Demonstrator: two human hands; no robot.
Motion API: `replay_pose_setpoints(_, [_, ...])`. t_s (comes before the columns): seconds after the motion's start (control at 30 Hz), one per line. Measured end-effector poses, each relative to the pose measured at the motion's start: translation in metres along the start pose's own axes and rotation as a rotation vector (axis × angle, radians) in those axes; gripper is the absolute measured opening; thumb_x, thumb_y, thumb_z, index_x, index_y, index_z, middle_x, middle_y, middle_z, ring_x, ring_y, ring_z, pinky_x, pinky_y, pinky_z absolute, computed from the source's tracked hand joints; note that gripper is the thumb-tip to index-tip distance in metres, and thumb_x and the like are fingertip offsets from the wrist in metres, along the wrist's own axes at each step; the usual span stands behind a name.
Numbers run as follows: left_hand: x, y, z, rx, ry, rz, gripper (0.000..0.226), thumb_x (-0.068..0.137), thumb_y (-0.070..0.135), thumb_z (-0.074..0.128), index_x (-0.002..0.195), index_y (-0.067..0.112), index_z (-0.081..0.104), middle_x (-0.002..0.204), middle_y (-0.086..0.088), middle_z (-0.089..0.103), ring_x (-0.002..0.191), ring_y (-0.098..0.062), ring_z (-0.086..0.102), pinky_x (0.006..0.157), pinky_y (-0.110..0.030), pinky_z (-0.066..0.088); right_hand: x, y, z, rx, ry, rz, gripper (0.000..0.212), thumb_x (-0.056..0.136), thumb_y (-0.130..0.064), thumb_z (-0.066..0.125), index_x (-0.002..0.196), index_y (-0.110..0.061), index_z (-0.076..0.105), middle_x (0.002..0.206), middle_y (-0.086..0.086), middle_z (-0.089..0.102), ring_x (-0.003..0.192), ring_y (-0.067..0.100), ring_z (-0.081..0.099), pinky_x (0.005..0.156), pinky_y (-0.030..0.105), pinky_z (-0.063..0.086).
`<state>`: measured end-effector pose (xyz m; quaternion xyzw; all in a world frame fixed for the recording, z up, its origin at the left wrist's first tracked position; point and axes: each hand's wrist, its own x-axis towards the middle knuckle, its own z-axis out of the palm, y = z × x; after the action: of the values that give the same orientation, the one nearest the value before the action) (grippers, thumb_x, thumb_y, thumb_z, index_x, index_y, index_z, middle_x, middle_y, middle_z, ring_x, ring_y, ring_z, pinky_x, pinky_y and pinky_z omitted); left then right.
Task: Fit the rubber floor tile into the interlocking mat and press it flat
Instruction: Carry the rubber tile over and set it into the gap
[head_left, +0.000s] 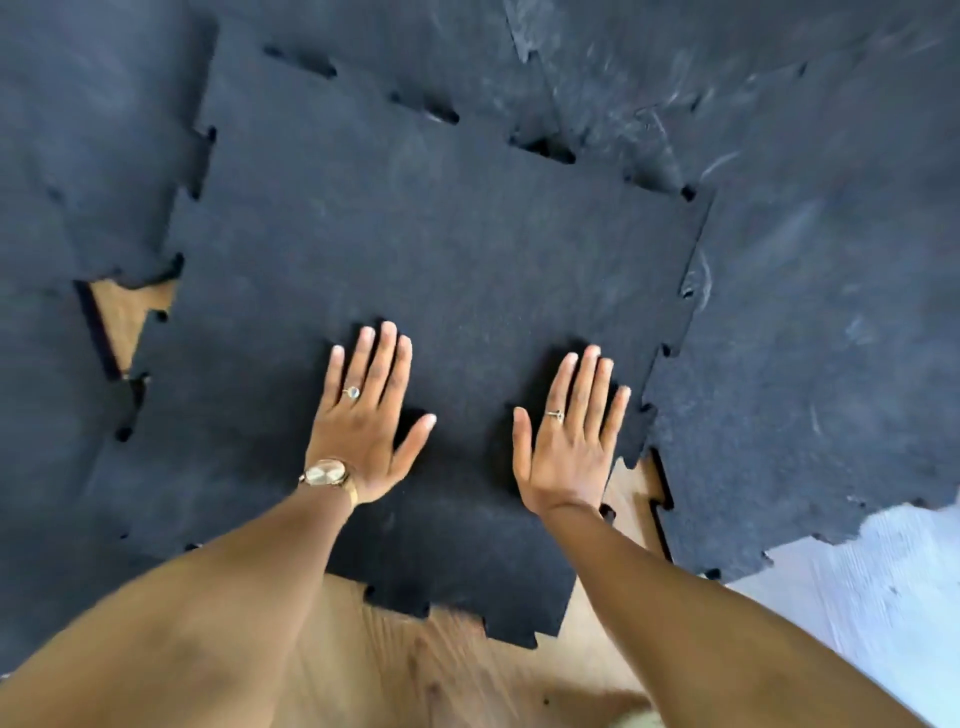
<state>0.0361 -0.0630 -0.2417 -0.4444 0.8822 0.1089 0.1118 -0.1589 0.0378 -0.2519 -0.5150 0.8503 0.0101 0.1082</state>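
Note:
A black rubber floor tile (415, 249) with toothed edges lies skewed in a gap in the interlocking mat (831, 312). Its far and left edges ride over the neighbouring tiles, and its teeth do not sit in the notches. My left hand (369, 421), with a ring and a gold watch, lies flat on the tile's near half, fingers spread. My right hand (569, 436), also ringed, rests flat on the tile beside the right seam. Neither hand holds anything.
Wooden floor (441, 670) shows below the tile's near edge, in a wedge at the left (127, 317) and a sliver at the right seam (636, 493). Mat tiles lie to the left, far side and right. A pale surface (883, 587) lies at the lower right.

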Motion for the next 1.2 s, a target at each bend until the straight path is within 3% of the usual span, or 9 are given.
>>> replay_pose_setpoints(0.37, [-0.005,0.002,0.003,-0.055,0.075,-0.006,0.075,0.096,0.053,0.025,0.155,0.009,0.012,0.163,-0.009,0.008,0.151,-0.025,0.003,0.121,-0.050,0.009,-0.003,0.001,0.004,-0.004,0.083,-0.007,0.072,0.098,-0.048,0.022,0.154,-0.005,0.010,0.162,0.015,0.006,0.150,0.029,0.000,0.121,0.051,0.004])
replay_pose_setpoints(0.5, [-0.007,0.007,0.004,-0.061,0.068,-0.039,0.076,0.094,0.055,0.021,0.156,0.012,0.006,0.164,-0.007,0.004,0.151,-0.023,-0.001,0.121,-0.048,0.002,-0.004,0.001,0.004,-0.004,0.093,-0.012,0.071,0.098,-0.048,0.023,0.154,-0.005,0.009,0.162,0.015,0.006,0.150,0.029,0.000,0.121,0.049,0.001])
replay_pose_setpoints(0.63, [-0.001,0.012,-0.011,-0.087,-0.149,-0.115,0.083,0.087,0.067,0.004,0.148,0.019,-0.025,0.158,-0.001,-0.030,0.144,-0.019,-0.029,0.118,-0.048,-0.016,-0.005,0.001,0.003,-0.009,0.093,-0.019,0.071,0.098,-0.048,0.022,0.153,-0.005,0.011,0.162,0.016,0.010,0.150,0.030,0.003,0.121,0.047,-0.003])
replay_pose_setpoints(0.77, [0.022,0.014,-0.051,0.027,-0.559,-0.119,0.102,0.084,0.080,0.018,0.146,0.014,-0.029,0.153,-0.006,-0.039,0.143,-0.026,-0.032,0.117,-0.051,-0.015,-0.006,-0.001,-0.005,0.002,0.079,-0.011,0.071,0.098,-0.050,0.015,0.153,-0.006,0.009,0.162,0.014,0.008,0.150,0.028,0.000,0.120,0.047,-0.004])
replay_pose_setpoints(0.87, [0.025,0.017,-0.050,0.118,-0.605,-0.105,0.110,0.081,0.083,0.023,0.144,0.012,-0.032,0.151,-0.010,-0.041,0.142,-0.030,-0.032,0.117,-0.054,-0.012,-0.001,0.002,-0.011,0.001,-0.065,-0.016,0.082,0.092,-0.062,0.005,0.150,-0.008,-0.015,0.158,0.010,-0.021,0.145,0.024,-0.025,0.115,0.044,-0.023])
replay_pose_setpoints(0.93, [0.023,0.016,-0.052,0.124,-0.630,-0.087,0.110,0.081,0.082,0.024,0.144,0.011,-0.032,0.152,-0.012,-0.040,0.143,-0.032,-0.031,0.117,-0.056,-0.010,0.005,0.007,-0.026,0.008,-0.288,-0.042,0.096,0.089,-0.072,0.018,0.143,-0.009,-0.031,0.148,0.008,-0.041,0.136,0.023,-0.040,0.108,0.044,-0.031])
replay_pose_setpoints(1.0, [0.025,0.013,-0.057,0.135,-0.645,-0.067,0.110,0.082,0.081,0.024,0.145,0.010,-0.031,0.152,-0.013,-0.039,0.143,-0.034,-0.030,0.117,-0.056,-0.009,0.014,0.013,-0.045,0.017,-0.484,-0.062,0.108,0.088,-0.071,0.037,0.141,-0.012,-0.036,0.146,0.008,-0.046,0.133,0.022,-0.044,0.112,0.045,-0.026])
replay_pose_setpoints(1.07, [0.027,0.011,-0.060,0.157,-0.659,-0.048,0.110,0.082,0.081,0.024,0.145,0.009,-0.030,0.152,-0.014,-0.038,0.143,-0.035,-0.030,0.117,-0.056,-0.008,0.015,0.015,-0.055,-0.001,-0.532,-0.081,0.114,0.085,-0.074,0.042,0.140,-0.013,-0.036,0.146,0.007,-0.047,0.130,0.020,-0.045,0.115,0.046,-0.022])
replay_pose_setpoints(1.2, [0.030,0.008,-0.060,0.133,-0.687,-0.056,0.111,0.081,0.083,0.023,0.146,0.009,-0.029,0.153,-0.014,-0.038,0.143,-0.035,-0.029,0.117,-0.056,-0.007,-0.007,-0.005,-0.042,0.007,-0.452,0.015,0.107,0.083,-0.081,0.024,0.139,-0.014,-0.038,0.140,0.004,-0.049,0.136,0.024,-0.041,0.112,0.055,-0.021])
